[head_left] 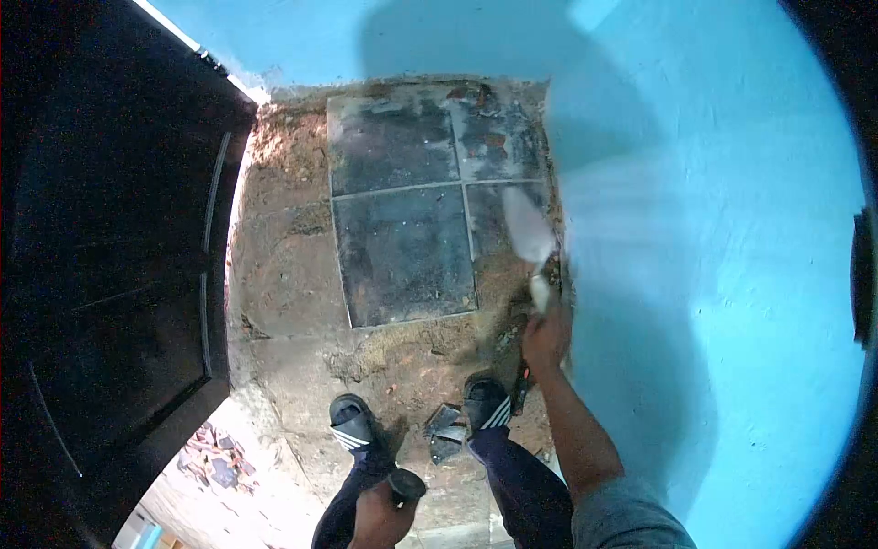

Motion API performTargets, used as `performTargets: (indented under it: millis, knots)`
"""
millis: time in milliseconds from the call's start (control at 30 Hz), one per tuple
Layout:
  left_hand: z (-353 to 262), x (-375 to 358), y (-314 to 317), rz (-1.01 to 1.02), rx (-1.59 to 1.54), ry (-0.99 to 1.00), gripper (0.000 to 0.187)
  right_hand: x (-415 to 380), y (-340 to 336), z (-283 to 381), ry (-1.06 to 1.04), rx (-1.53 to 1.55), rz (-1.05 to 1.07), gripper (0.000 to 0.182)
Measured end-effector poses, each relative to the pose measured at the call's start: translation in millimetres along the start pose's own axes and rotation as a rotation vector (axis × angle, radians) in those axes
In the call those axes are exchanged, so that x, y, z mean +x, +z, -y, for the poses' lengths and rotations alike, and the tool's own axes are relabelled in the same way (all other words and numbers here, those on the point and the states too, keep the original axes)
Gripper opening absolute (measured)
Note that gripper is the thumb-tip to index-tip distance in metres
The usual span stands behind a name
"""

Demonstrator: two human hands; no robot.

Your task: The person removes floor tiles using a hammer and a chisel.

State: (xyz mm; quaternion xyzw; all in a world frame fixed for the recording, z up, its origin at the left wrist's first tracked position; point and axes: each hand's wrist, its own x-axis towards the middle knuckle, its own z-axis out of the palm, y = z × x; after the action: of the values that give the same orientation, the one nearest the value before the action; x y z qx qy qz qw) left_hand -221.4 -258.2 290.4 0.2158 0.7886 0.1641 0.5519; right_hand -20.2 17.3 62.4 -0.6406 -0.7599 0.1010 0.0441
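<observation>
— What's nearest you?
— Your left hand [377, 517], low by your knees, is clenched round a dark handle [405, 484].

— And the right?
— Your right hand [546, 337] grips a trowel [529, 233] beside the blue wall [713, 274], blade blurred, above the floor's dark tiles [402, 247]. A metal piece [444, 430] lies between your sandals [353, 425].

My right hand [546, 337] is holding a trowel [529, 229] against the wall [732, 274], right of the floor tiles [407, 206]; the door [110, 229] is standing left
</observation>
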Motion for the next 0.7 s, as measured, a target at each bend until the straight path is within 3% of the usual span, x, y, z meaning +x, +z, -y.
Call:
performTargets:
  millis: [33, 133, 200, 267, 333, 367, 433, 600, 700]
  knots:
    - [-6, -2, -9, -0.013, -0.062, -0.034, 0.024, 4, 9, -24, -0.047, -0.128, -0.157, 0.055]
    - [12, -8, 0, -0.052, -0.18, -0.099, 0.025, 8, -27, -32, 0.244, -0.08, 0.106, 0.057]
    - [25, -14, 10, -0.082, -0.076, -0.024, 0.024, -7, -19, -47, 0.243, -0.127, 0.069, 0.059]
    - [21, -22, 21, 0.01, -0.019, -0.009, 0.018, -19, -9, -48, 0.285, -0.137, 0.069, 0.06]
    - [40, -28, 43, 0.144, 0.014, -0.028, 0.014, -30, 19, -56, 0.305, 0.053, -0.038, 0.061]
    - [45, -30, 49, 0.158, 0.02, 0.093, 0.014, -38, 29, -60, 0.322, 0.055, -0.026, 0.062]
    - [40, -36, 57, 0.199, 0.072, 0.037, 0.017, -44, 25, -37, 0.36, -0.034, 0.067, 0.062]
    - [27, -37, 59, 0.287, 0.103, -0.052, 0.02, -58, 1, -13, 0.048, -0.106, 0.103, 0.063]
    - [44, -33, 53, 0.171, -0.048, 0.176, 0.016, -29, 12, -31, 0.175, -0.141, 0.025, 0.063]
